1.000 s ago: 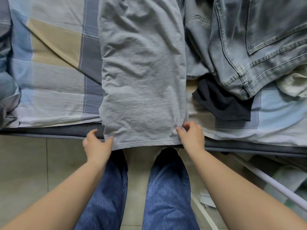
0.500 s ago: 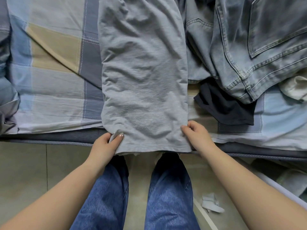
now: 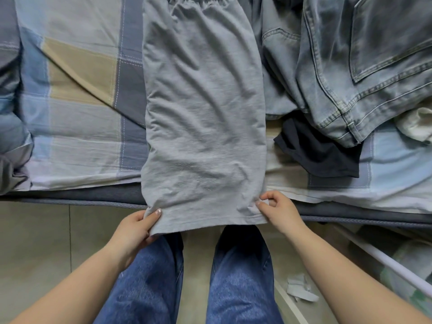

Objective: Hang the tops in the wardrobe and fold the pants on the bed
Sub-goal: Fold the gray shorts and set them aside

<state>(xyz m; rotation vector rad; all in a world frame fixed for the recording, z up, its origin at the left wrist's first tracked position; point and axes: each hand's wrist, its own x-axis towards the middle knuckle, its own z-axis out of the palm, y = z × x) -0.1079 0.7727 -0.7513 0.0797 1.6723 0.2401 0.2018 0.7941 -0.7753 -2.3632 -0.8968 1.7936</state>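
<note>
Light grey pants (image 3: 203, 118) lie lengthwise on the checked bed sheet (image 3: 77, 90), elastic waistband at the far end and hem hanging over the near bed edge. My left hand (image 3: 134, 230) pinches the hem's left corner, thumb on top. On the hem's right corner, my right hand (image 3: 278, 211) grips the cloth with curled fingers. Washed blue jeans (image 3: 355, 66) are heaped at the right of the bed, over a black garment (image 3: 320, 150).
A pale cream garment (image 3: 418, 125) lies at the far right of the bed. A white rail (image 3: 385, 263) runs along the floor at the right, with scraps of white paper (image 3: 300, 287) beside it. My legs in blue jeans stand against the bed edge.
Both hands have closed onto the hem corners of the grey pants. The view has shifted so the waistband now shows at the top.
</note>
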